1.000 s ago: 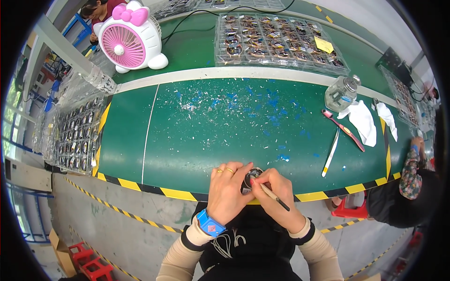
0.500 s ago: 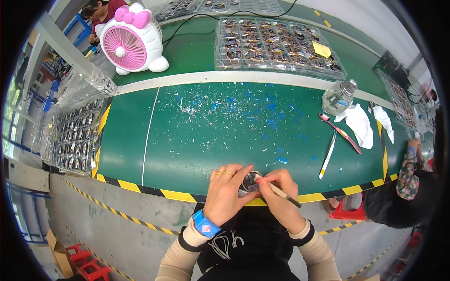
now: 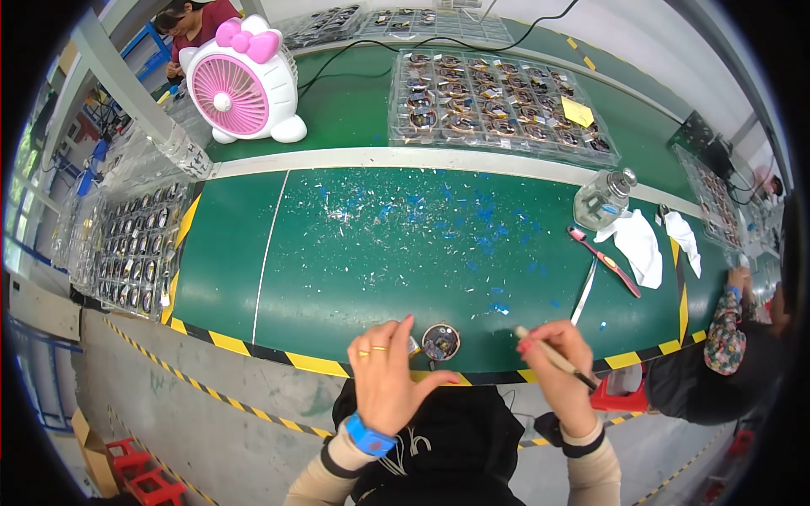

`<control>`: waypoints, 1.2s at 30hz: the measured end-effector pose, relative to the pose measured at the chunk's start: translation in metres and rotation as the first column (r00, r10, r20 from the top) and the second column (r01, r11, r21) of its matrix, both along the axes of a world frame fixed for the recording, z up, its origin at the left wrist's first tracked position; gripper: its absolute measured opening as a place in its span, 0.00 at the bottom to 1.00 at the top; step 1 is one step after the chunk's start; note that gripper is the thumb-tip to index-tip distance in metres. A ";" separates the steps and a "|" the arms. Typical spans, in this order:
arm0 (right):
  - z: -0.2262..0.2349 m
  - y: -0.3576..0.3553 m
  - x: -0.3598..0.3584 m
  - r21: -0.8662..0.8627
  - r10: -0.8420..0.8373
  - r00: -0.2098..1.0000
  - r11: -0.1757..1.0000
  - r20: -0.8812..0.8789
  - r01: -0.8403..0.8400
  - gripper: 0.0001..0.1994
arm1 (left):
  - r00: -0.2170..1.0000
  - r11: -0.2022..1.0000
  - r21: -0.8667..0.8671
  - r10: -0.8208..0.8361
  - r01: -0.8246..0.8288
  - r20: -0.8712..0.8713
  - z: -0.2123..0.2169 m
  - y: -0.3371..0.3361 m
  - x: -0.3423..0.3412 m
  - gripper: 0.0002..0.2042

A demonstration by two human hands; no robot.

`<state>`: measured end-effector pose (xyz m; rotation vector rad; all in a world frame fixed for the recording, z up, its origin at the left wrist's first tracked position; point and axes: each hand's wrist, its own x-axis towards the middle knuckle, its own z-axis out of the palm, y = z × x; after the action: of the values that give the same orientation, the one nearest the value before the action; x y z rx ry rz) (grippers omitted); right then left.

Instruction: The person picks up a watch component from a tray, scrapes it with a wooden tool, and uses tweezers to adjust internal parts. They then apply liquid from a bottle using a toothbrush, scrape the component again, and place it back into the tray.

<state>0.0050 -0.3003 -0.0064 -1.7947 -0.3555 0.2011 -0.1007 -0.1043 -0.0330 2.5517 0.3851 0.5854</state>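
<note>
Near the table's front edge lies a small round part (image 3: 440, 342), dark inside with a pale rim. Beside it, on its left, my left hand (image 3: 384, 371) is open, thumb and fingers spread, with nothing in its grip. A small flat piece shows between those fingers and the round part. To the right, apart from the part, my right hand (image 3: 558, 364) pinches a pale pen-shaped tool (image 3: 557, 357) with a dark rear end. Its working tip is too small to make out.
White and blue scraps (image 3: 422, 207) litter the green table (image 3: 337, 291). At right are a glass bottle (image 3: 604, 201), a toothbrush (image 3: 609, 266), tweezers (image 3: 583, 291) and white cloths (image 3: 634, 249). Trays of round parts (image 3: 498, 101) and a pink-white fan (image 3: 240, 88) stand behind. Other people sit nearby.
My hands have moved apart. The left let go of the round part, which now lies on the table; the right drew away to the right with the pen-shaped tool.
</note>
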 end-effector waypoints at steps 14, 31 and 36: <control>-0.035 0.046 -0.013 0.052 0.127 0.969 0.989 0.213 -0.141 0.07 | 0.993 0.989 -0.087 -0.114 0.116 0.035 -0.009 -0.010 0.020 0.27; -0.038 0.055 -0.013 0.029 0.121 0.965 0.991 0.234 -0.131 0.07 | 0.990 0.983 -0.121 -0.133 0.136 0.039 -0.011 -0.010 0.021 0.27; -0.039 0.055 -0.012 0.040 0.126 0.965 0.990 0.229 -0.139 0.08 | 0.990 0.982 -0.130 -0.129 0.135 0.049 -0.011 -0.010 0.021 0.28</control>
<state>-0.0075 -0.2453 -0.0450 -1.7437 -0.6391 0.0790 -0.0793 -0.1140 -0.0442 2.4117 0.2304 0.5417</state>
